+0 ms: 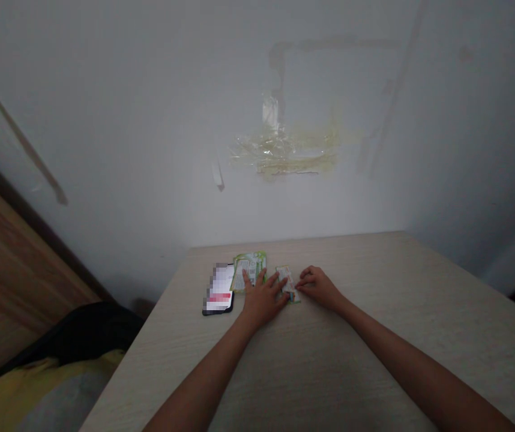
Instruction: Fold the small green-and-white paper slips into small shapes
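My left hand (262, 300) lies with its fingers spread flat over printed green-and-white packets or cards, whose exact kind I cannot tell. Under its left fingers is the larger green-and-white piece (252, 260), which looks like more than one layer. A smaller printed piece (285, 273) with a coloured strip at its near end lies partly beneath the thumb side of that hand. Beside this piece's right edge rests my right hand (323, 289), fingers loosely bent and slightly apart. Nothing shows between them; whether the fingertips touch the edge is unclear.
A phone (221, 294) with a lit, partly blurred screen lies left of the packets. The pale wooden table (352, 372) meets a stained wall (149, 120) with clear tape (266, 147) on it. Dark and yellow cloth (54, 384) is at lower left, by a wooden panel (5, 264).
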The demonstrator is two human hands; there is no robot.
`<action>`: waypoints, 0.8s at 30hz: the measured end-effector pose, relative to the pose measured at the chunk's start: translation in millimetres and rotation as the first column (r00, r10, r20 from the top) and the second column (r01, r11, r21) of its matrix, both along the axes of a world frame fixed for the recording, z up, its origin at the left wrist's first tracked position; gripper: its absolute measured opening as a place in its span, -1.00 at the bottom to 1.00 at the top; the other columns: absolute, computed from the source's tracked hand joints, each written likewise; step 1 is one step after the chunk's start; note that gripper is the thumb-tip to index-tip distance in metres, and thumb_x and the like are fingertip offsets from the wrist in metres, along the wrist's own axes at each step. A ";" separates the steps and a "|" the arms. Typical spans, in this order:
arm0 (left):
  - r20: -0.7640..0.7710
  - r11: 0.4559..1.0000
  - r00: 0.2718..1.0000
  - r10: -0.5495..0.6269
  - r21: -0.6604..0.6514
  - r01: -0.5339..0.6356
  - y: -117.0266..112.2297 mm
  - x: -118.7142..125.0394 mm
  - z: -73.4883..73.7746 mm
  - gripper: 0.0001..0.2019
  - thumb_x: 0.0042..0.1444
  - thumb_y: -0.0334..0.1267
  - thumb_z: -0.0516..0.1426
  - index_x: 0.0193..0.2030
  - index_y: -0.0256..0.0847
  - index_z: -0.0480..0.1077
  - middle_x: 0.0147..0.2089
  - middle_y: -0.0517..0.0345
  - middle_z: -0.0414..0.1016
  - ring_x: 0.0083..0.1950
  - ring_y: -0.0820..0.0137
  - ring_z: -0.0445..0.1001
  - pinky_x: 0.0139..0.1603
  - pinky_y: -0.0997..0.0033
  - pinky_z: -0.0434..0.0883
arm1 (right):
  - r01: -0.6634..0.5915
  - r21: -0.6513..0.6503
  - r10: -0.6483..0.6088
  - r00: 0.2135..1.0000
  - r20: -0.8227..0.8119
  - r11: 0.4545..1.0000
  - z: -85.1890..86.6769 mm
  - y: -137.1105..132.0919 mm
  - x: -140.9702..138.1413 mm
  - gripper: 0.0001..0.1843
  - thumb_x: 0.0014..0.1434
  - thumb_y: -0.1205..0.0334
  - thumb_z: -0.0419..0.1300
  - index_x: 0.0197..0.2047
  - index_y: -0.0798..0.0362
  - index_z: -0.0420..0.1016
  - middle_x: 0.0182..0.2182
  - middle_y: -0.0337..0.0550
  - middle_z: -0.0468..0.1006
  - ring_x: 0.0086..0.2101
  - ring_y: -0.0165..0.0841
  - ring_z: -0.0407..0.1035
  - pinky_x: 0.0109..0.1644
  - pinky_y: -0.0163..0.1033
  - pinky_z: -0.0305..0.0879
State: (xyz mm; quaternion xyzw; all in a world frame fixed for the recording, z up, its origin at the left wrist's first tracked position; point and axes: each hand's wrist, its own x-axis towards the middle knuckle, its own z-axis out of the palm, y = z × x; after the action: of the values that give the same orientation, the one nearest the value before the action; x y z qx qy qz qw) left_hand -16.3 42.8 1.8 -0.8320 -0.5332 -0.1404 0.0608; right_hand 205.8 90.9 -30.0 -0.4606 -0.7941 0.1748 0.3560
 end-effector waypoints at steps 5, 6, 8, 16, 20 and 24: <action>0.005 1.000 1.000 -0.001 -0.010 0.001 -0.1 -0.2 0.3 -0.54 0.24 0.20 -0.14 0.25 0.34 0.19 0.32 0.29 0.26 0.39 -0.01 0.03 0.19 -0.55 -0.53 | 0.050 -0.012 -0.050 0.999 -0.006 0.999 -1.3 15.6 -3.5 -0.92 0.03 0.18 0.33 -0.37 -0.07 0.66 -0.24 -0.12 0.50 -0.15 -0.26 0.36 0.03 -0.13 0.26; 0.011 1.000 1.000 -0.003 -0.008 0.003 0.0 -0.3 -0.1 -0.54 0.24 0.20 -0.14 0.25 0.34 0.20 0.32 0.29 0.26 0.39 -0.01 0.03 0.19 -0.55 -0.55 | 0.052 -0.011 -0.052 0.999 0.002 0.999 -1.7 18.7 -4.4 -0.92 0.04 0.19 0.32 -0.36 -0.07 0.66 -0.24 -0.12 0.50 -0.15 -0.26 0.35 0.02 -0.13 0.26; 0.025 1.000 1.000 -0.009 0.003 0.009 0.2 -0.5 -1.2 -0.54 0.24 0.20 -0.13 0.24 0.33 0.21 0.32 0.28 0.27 0.38 0.00 0.04 0.19 -0.54 -0.58 | 0.070 -0.006 -0.070 0.998 0.002 0.998 -2.7 25.0 -6.0 -0.91 0.04 0.18 0.32 -0.36 -0.06 0.66 -0.25 -0.11 0.50 -0.16 -0.26 0.36 0.01 -0.14 0.26; 0.037 1.000 0.999 -0.014 0.028 0.013 0.2 -0.3 -2.6 -0.54 0.24 0.21 -0.13 0.24 0.34 0.21 0.30 0.30 0.29 0.37 -0.01 0.06 0.18 -0.54 -0.59 | 0.127 0.005 -0.127 0.990 0.060 0.992 -1.1 46.7 -12.6 -0.88 0.07 0.14 0.29 -0.33 -0.08 0.67 -0.25 -0.12 0.50 -0.17 -0.27 0.34 0.00 -0.16 0.24; 0.043 1.000 0.999 -0.018 0.018 0.017 0.1 -0.5 -1.7 -0.53 0.23 0.22 -0.14 0.24 0.34 0.21 0.31 0.28 0.29 0.38 -0.02 0.05 0.18 -0.55 -0.58 | 0.183 0.000 -0.182 0.979 0.088 0.983 2.7 52.1 -17.7 -0.85 0.08 0.11 0.29 -0.32 -0.08 0.67 -0.24 -0.11 0.49 -0.17 -0.26 0.32 -0.02 -0.17 0.23; 0.041 1.000 0.999 -0.021 0.021 0.020 0.2 -0.7 -1.8 -0.54 0.24 0.21 -0.13 0.24 0.34 0.21 0.31 0.28 0.29 0.37 -0.02 0.06 0.17 -0.56 -0.57 | 0.251 0.000 -0.250 0.962 0.113 0.968 6.0 53.4 -22.4 -0.81 0.10 0.05 0.27 -0.29 -0.09 0.67 -0.22 -0.11 0.47 -0.15 -0.24 0.30 -0.05 -0.18 0.21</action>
State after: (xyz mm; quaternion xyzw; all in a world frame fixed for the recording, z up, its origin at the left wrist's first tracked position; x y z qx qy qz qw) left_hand -17.1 43.0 0.0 -0.8336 -0.5244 -0.1637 0.0570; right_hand 183.4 144.2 -24.0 -0.5689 -0.7469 0.1079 0.3270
